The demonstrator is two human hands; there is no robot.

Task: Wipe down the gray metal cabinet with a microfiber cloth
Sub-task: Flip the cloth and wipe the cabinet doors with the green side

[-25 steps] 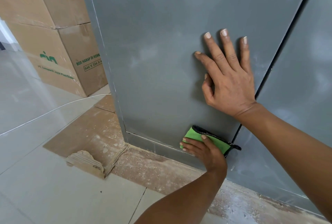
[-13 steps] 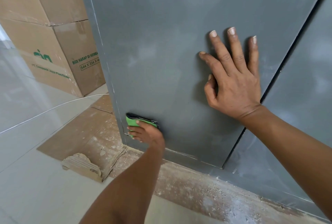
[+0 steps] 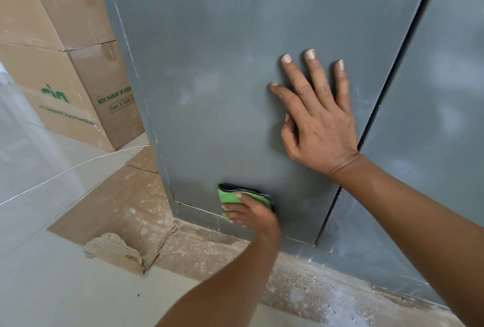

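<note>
The gray metal cabinet (image 3: 222,77) fills the upper part of the head view, its two doors meeting at a dark seam on the right. Pale dusty smears mark the left door. My left hand (image 3: 248,215) presses a green microfiber cloth (image 3: 227,195) with a black edge flat against the bottom of the left door, just above the base strip. My right hand (image 3: 318,117) rests flat on the same door higher up, fingers spread, holding nothing.
Stacked cardboard boxes (image 3: 65,69) with green print stand left of the cabinet. Flattened dusty cardboard (image 3: 112,203) lies on the tiled floor under the cabinet, with a torn folded scrap (image 3: 115,252) at its front. A thin white cable (image 3: 65,169) crosses the floor.
My left hand swept the cloth along the door's bottom from the right side to the left corner, and has now come back toward the middle. My right hand has stayed planted.
</note>
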